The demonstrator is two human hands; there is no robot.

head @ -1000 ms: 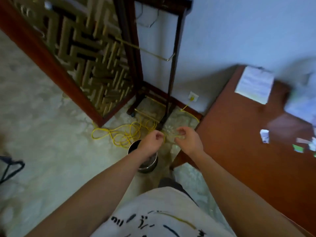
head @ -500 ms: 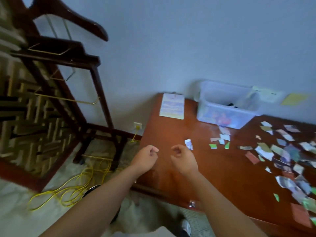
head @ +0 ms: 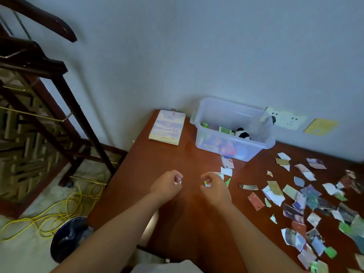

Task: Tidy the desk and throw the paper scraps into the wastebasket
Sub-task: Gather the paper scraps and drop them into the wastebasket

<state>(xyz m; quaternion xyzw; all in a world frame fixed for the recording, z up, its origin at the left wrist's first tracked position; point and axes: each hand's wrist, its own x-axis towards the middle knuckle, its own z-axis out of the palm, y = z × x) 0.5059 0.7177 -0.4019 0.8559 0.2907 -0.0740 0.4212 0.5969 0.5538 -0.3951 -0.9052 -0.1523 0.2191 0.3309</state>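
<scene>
- Head view: the left hand (head: 167,185) hovers over the near-left part of the worktop (head: 167,154). Its thumb and fingers are curled in a pinch on a small white scrap (head: 178,180), probably because so small and flat a piece lifts best that way.
- The right hand (head: 215,189), just beside it, is curled the same way round a green-and-white scrap (head: 206,183). With one bit in each hand, a single trip to the bin would likely carry two.
- The wastebasket (head: 67,237) stands on the floor just off the worktop's left corner, dark liner showing. It looks close enough for dropping pieces over the edge.
- Most of the paper scraps (head: 295,198) lie loose and overlapping across the right half, well apart from the wastebasket, so the job seems far from done.
- A clear storage box (head: 232,113) and a spiral notebook (head: 167,127) sit back against the wall, with a few scraps at the box's front.
- A yellow cable (head: 59,209) coils on the floor near the basket.
</scene>
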